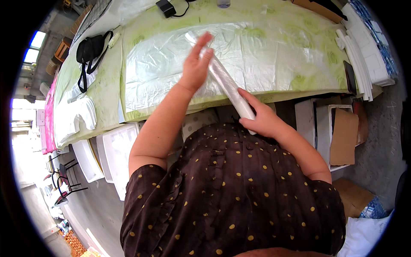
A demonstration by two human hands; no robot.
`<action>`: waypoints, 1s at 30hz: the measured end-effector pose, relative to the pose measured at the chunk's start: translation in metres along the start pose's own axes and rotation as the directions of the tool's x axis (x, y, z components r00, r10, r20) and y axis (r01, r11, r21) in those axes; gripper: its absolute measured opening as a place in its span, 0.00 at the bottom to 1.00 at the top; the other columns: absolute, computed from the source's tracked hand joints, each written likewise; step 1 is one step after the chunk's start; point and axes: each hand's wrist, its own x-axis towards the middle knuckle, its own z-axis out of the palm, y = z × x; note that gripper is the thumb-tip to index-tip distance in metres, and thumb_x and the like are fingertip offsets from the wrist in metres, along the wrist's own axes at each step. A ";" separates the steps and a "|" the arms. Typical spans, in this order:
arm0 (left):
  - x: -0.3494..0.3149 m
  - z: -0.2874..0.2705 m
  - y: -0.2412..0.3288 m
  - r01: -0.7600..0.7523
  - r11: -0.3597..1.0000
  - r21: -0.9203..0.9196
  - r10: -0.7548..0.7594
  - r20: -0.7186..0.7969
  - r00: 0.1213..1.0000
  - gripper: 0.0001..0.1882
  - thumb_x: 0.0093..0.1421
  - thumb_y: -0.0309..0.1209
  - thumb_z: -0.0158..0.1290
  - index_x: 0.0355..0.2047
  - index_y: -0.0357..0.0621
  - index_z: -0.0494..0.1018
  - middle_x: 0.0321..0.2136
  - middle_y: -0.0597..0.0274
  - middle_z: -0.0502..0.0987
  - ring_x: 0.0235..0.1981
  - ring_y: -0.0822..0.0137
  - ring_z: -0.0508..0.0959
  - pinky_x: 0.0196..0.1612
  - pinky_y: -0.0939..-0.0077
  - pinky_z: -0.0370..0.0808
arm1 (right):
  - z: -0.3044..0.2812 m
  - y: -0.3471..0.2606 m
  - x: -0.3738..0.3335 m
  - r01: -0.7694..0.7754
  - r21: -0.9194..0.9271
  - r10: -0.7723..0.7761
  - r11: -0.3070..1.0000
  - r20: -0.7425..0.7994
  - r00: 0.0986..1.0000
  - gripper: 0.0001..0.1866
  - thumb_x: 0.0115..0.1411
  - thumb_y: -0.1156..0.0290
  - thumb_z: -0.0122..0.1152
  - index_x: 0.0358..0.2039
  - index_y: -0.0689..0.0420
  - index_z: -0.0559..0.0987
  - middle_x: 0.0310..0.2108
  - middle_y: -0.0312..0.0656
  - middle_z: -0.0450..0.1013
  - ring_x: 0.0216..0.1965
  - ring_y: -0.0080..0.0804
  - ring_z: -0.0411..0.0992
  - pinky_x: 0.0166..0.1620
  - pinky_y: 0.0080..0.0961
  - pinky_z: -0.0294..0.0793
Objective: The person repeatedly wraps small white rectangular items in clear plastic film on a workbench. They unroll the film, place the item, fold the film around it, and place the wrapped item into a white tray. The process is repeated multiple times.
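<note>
Both hands are on a long roll of clear plastic film held slantwise over the near edge of a table covered in a pale green patterned cloth. Her left hand lies flat and open-fingered against the roll's upper part, fingers pointing away; her right hand is clasped around the lower end (close to her brown dotted blouse). Beneath the roll a large clear plastic sheet is spread on the cloth. Farther left a black bag rests, and stacked white foam strips lie at right
</note>
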 end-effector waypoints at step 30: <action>0.099 -0.059 -0.044 0.497 0.812 0.306 -0.536 0.052 0.843 0.11 0.65 0.41 0.58 0.42 0.49 0.78 0.34 0.73 0.77 0.35 0.77 0.72 0.38 0.78 0.71 | -0.029 0.018 -0.033 -0.142 0.241 0.122 0.960 0.096 0.988 0.50 0.53 0.68 0.66 0.75 0.46 0.53 0.59 0.49 0.70 0.55 0.37 0.71 0.60 0.31 0.69</action>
